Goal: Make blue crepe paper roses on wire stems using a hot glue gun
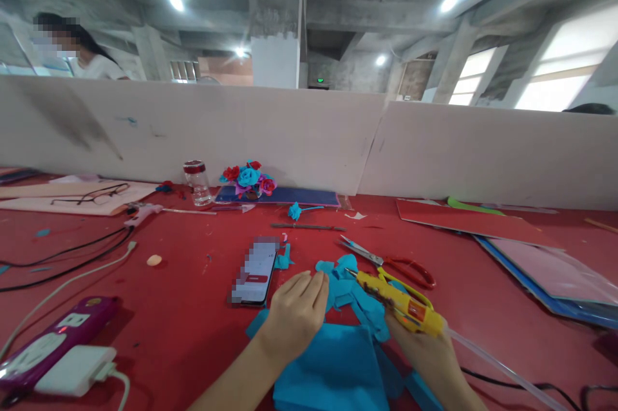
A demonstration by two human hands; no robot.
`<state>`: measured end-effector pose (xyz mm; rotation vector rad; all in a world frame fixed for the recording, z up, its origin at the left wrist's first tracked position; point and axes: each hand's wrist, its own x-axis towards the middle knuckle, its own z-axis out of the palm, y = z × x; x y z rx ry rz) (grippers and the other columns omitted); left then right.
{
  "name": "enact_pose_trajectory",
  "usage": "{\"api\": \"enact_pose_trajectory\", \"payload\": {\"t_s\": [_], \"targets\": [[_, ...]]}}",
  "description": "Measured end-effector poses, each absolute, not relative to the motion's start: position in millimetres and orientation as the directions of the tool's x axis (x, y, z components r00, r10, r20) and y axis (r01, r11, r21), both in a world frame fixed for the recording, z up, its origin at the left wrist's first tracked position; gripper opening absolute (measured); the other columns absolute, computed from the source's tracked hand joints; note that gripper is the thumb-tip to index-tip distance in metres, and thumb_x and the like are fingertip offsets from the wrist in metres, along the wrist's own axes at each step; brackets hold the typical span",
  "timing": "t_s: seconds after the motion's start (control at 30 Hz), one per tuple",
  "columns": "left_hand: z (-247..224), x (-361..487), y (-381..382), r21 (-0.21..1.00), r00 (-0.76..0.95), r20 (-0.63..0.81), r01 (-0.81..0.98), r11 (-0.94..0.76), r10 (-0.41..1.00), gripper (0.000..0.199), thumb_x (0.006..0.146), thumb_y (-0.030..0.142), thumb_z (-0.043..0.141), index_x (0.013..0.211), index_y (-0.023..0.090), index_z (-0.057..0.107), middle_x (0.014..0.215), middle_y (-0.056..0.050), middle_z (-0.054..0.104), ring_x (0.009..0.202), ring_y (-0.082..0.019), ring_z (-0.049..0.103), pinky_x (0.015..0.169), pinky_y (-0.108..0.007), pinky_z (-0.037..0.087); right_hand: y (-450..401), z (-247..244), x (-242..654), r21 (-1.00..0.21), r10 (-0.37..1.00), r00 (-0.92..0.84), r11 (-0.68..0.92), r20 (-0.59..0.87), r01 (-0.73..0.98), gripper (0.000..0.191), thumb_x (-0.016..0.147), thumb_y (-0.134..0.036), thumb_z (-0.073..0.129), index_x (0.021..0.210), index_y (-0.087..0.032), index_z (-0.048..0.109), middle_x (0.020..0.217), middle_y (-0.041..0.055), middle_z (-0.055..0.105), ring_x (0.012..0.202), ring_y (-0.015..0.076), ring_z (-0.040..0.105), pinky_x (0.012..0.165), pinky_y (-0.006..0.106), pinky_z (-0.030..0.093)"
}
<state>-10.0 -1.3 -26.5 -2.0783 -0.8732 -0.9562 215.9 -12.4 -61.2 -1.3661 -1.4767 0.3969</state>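
My right hand (pixel 425 353) is wrapped round a yellow hot glue gun (pixel 398 301), with a long clear glue stick (pixel 497 366) trailing from its back end. The gun's nozzle touches or sits just above crumpled blue crepe paper (pixel 344 272). At the left edge of that paper, my left hand (pixel 297 308) has its fingers bent and pressed together on it; the fingertips are partly hidden. Below both hands lies a stack of blue crepe paper sheets (pixel 333 366). Red-handled scissors (pixel 408 269) rest just beyond the glue gun.
A phone (pixel 255 272) lies left of my left hand. Beyond it are a thin stick (pixel 309 227), a blue paper flower (pixel 295 210), a paper bouquet (pixel 248 179) and a glass jar (pixel 197 185). A purple power strip (pixel 62 334) sits left; coloured sheets (pixel 555 269) lie right. A white partition (pixel 290 134) stands behind.
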Motion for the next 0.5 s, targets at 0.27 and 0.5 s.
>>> {"api": "enact_pose_trajectory", "payload": {"t_s": [0.27, 0.5], "targets": [[-24.4, -9.4, -3.1, -0.328, 0.525, 0.803, 0.785, -0.526, 0.282, 0.029, 0.08, -0.001, 0.04, 0.094, 0.008, 0.064, 0.087, -0.009, 0.071, 0.074, -0.018, 0.067, 0.068, -0.029, 0.055, -13.7, -61.8, 215.5, -0.794, 0.865, 0.199, 0.3, 0.46, 0.528, 0.01, 0.065, -0.029, 0.06, 0.072, -0.022, 0.062, 0.064, 0.0004, 0.067, 0.051, 0.0174, 0.062, 0.044, 0.023, 0.051], [-24.1, -7.7, -2.4, -0.317, 0.524, 0.805, 0.776, -0.545, 0.278, 0.028, 0.08, 0.0, 0.041, 0.094, 0.006, 0.064, 0.086, -0.011, 0.071, 0.074, -0.019, 0.066, 0.068, -0.029, 0.054, -15.9, -60.2, 211.0, -0.786, 0.883, 0.141, 0.314, 0.448, 0.533, 0.01, 0.067, -0.029, 0.059, 0.062, -0.021, 0.059, 0.049, -0.0021, 0.06, 0.04, 0.0138, 0.055, 0.037, 0.021, 0.046]]}}
